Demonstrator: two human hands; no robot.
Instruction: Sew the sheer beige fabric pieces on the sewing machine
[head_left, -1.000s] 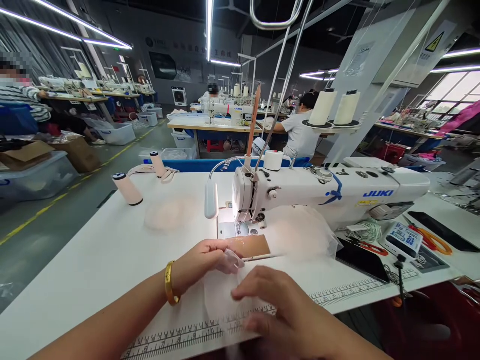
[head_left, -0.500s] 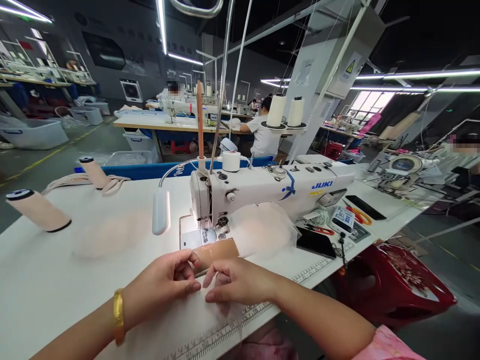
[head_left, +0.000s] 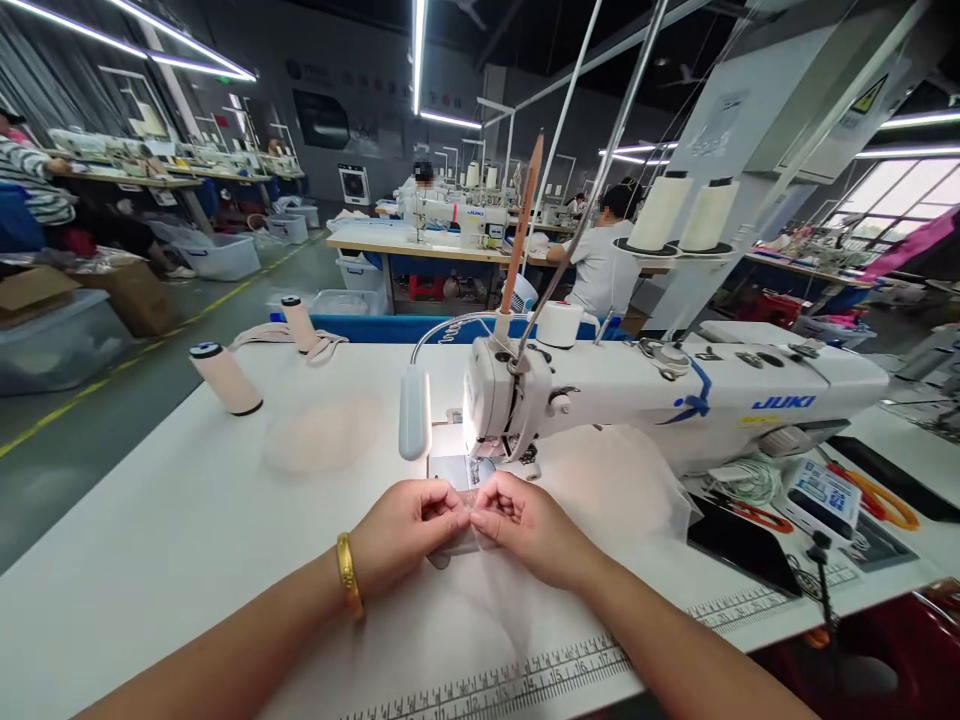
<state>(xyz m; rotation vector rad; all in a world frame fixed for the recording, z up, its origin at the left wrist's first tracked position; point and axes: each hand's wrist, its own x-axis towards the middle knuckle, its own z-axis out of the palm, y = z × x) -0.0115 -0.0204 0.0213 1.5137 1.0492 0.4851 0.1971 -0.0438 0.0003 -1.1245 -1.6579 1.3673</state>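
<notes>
One long white counter (head_left: 150,540) carries everything, with a printed ruler strip (head_left: 525,680) along its near edge. Across its middle stands the white sewing machine (head_left: 675,400), its lamp (head_left: 415,412) hanging on a bent neck just left of the needle end. Behind it two large thread cones (head_left: 679,212) sit on a stand; two slimmer pinkish spools (head_left: 225,378) lie tilted on the counter to the left, near a faint round of pale mesh (head_left: 322,435). A heap of sheer white netting (head_left: 615,480) rests under the machine arm, and a dark phone (head_left: 742,545) and orange-handled scissors (head_left: 877,490) lie to the right.

Smallest is the sheer fabric piece (head_left: 480,580), spread flat just in front of the needle plate. The left hand (head_left: 409,530), a gold bangle (head_left: 347,590) on its wrist, and the right hand (head_left: 525,525) meet at its far edge, each with a grip closed to a fingertip pinch on that edge. It looks very light, limp and nearly see-through, likely to slip, crease or snag, so I judge a hold at the edge, kept taut between both hands, suits it best
</notes>
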